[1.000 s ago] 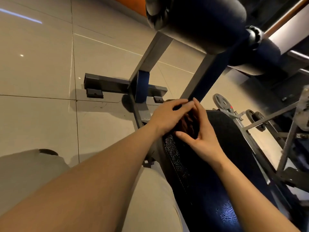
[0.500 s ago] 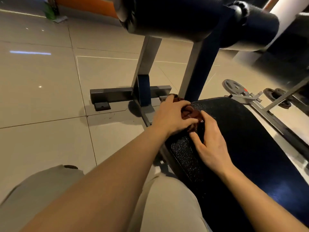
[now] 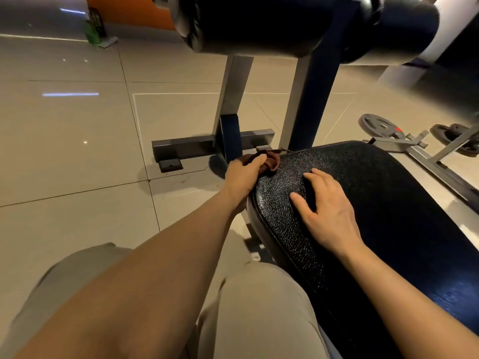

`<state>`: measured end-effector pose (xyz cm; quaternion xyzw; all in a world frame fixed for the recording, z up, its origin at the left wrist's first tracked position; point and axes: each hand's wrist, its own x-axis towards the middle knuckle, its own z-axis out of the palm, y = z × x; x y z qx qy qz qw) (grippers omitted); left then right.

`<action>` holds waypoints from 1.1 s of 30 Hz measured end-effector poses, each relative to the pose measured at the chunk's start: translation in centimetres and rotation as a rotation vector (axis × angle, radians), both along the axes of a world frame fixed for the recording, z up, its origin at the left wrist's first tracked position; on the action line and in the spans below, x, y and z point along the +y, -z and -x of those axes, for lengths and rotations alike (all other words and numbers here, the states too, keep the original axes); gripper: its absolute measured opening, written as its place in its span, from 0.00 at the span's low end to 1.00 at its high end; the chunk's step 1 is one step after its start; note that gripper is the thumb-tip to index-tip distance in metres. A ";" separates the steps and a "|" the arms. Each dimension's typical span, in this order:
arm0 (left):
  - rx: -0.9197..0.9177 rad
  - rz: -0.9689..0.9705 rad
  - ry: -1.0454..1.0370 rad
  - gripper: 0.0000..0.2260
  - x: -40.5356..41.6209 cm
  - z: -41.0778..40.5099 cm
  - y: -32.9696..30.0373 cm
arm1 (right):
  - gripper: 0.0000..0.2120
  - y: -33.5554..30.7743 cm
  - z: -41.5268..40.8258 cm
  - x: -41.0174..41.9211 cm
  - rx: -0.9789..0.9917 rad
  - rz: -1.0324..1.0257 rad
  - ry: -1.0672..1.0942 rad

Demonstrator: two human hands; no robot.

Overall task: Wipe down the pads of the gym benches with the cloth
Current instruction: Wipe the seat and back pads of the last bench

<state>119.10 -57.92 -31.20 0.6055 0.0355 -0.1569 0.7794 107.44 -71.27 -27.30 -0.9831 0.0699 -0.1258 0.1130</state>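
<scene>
Bare black pad (image 3: 388,203) stretches open right of the right hand (image 3: 329,211) — ahead, two frame posts (image 3: 308,99) and overhanging foam rollers (image 3: 259,24) block the far edge.

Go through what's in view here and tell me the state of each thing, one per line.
Cloth: bunched up, at the pad's far left corner.
Left hand: grips the cloth.
Right hand: rests on the pad, fingers spread, holding nothing.
Bench pad: black, textured, glossy.
Roller pads: overhead on the frame, untouched.
Weight plate: lying flat on the floor.
</scene>
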 end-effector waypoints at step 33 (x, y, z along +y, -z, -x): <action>0.013 -0.032 -0.358 0.05 1.2 13.6 0.6 | 0.26 -0.3 6.5 1.2 0.312 0.016 -0.092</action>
